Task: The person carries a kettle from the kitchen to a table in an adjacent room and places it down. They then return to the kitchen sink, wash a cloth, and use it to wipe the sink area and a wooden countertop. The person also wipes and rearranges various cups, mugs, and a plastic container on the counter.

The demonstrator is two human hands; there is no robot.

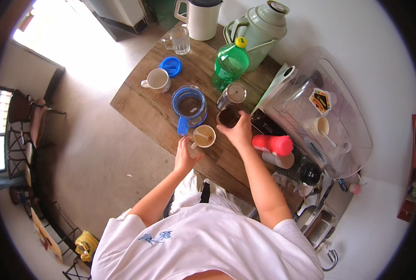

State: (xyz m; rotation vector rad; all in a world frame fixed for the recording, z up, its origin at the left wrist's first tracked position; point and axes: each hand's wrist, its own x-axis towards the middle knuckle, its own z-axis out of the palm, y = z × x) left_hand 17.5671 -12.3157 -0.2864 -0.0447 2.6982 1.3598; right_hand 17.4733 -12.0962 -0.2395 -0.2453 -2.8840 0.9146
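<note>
My right hand [240, 132] curls round a dark brown, round jar-like container [227, 118] on the wooden table; whether it rests there or is slightly lifted I cannot tell. Beside the handle of a white cup [203, 142] is my left hand [185, 157], its fingers apart and holding nothing. Pale yellowish liquid with a brown patch shows inside that cup, and something light lies in it. Just beyond stands a clear pitcher with a blue rim and handle [175, 100]. A silver-topped cylindrical canister [236, 93] stands close behind the dark container.
Further back on the table [138, 95] are a patterned mug [159, 80], blue lid [170, 66], glass mug [182, 41], white kettle [203, 21], green bottle [230, 63] and pale green thermos [264, 28]. At right are a red bottle [273, 144] and a clear plastic box [296, 105].
</note>
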